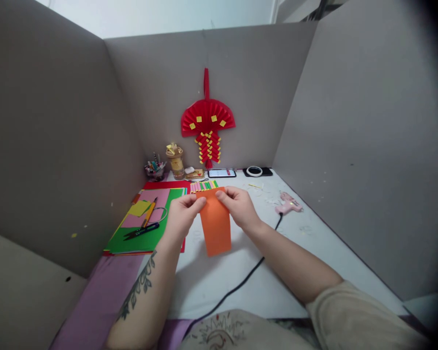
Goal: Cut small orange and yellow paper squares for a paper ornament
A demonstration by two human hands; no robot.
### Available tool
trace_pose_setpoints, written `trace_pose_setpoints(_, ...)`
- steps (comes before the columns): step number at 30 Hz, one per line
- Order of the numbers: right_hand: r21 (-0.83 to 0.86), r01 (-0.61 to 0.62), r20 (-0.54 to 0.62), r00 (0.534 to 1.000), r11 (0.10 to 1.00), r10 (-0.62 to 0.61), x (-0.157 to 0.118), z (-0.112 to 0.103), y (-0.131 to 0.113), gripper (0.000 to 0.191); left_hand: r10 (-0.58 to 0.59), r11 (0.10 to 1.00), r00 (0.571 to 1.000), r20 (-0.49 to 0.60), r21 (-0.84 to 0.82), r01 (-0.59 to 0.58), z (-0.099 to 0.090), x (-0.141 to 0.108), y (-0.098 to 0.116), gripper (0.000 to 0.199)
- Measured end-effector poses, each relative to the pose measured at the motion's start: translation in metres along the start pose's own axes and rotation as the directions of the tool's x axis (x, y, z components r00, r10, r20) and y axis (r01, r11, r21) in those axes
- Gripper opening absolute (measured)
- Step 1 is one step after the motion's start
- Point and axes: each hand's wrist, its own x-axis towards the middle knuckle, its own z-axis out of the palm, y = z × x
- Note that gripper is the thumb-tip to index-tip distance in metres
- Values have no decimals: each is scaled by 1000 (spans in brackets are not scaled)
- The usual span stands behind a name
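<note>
An orange strip of paper [216,228] hangs above the white table, its top edge pinched at both corners. My left hand [184,214] grips the upper left corner, thumb in front and fingers behind. On the upper right corner my right hand [240,206] has the same kind of pinch. Just beyond the paper lies a row of pink, green and yellow paper rolls [203,186], partly covered by the strip and my fingers.
Left are stacked coloured sheets [156,238] with black thread snips [141,231] and an orange utility knife [149,213]. Right is a pink glue gun [289,204], its black cord [241,284] crossing the table. A phone [222,173] lies below the red paper fan [208,119] on the back partition.
</note>
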Motion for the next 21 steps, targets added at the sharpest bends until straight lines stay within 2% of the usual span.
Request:
trace_pose_setpoints(14,35,5,18,1000,999,-5,0,0,1,33,33,999,999,-16,37,-32,-1,0,1,27)
trace_pose_setpoints(21,-1,-1,9,1000,1000,1,1,0,2,35,26,999,999,-30,46,-24,0,0,2,26)
